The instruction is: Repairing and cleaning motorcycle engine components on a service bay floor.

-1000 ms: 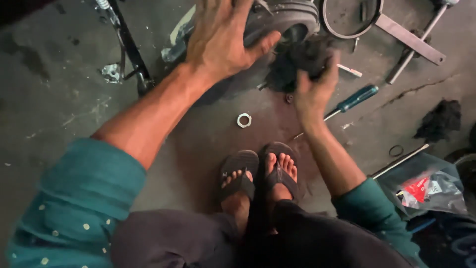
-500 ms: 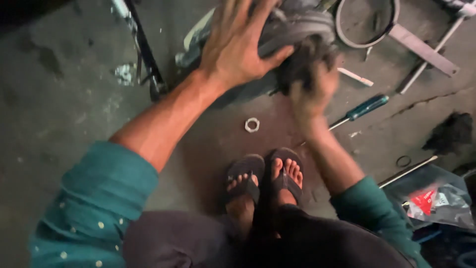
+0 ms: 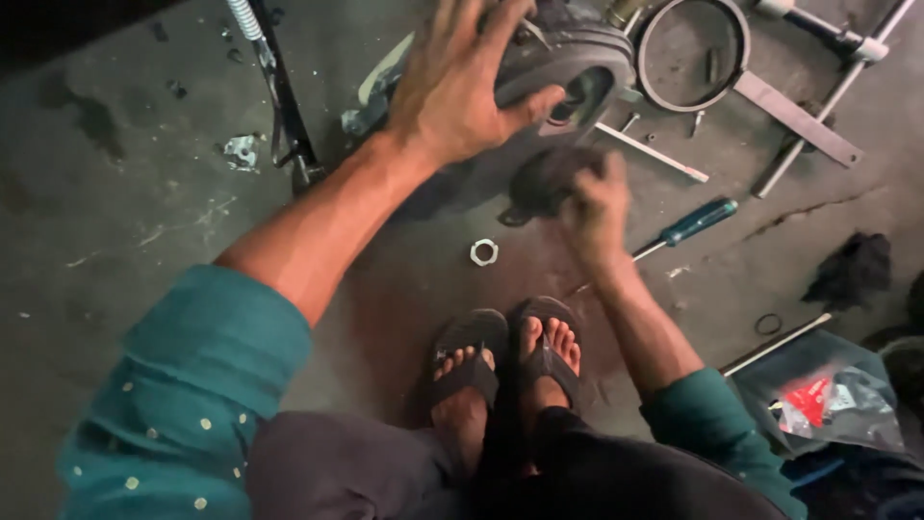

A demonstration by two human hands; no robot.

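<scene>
Fig.: L hand (image 3: 452, 91) spread flat on round metal part (image 3: 568, 58) at floor's (image 3: 115, 193) far edge; likely heavy, stiff, greasy; hold by rim. R hand (image 3: 597, 207) clenches dark rag (image 3: 544, 183), soft.

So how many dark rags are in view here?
2: one rag bunched in the right hand below the round metal part, another rag lying on the floor at right. Others may be hidden.
</scene>
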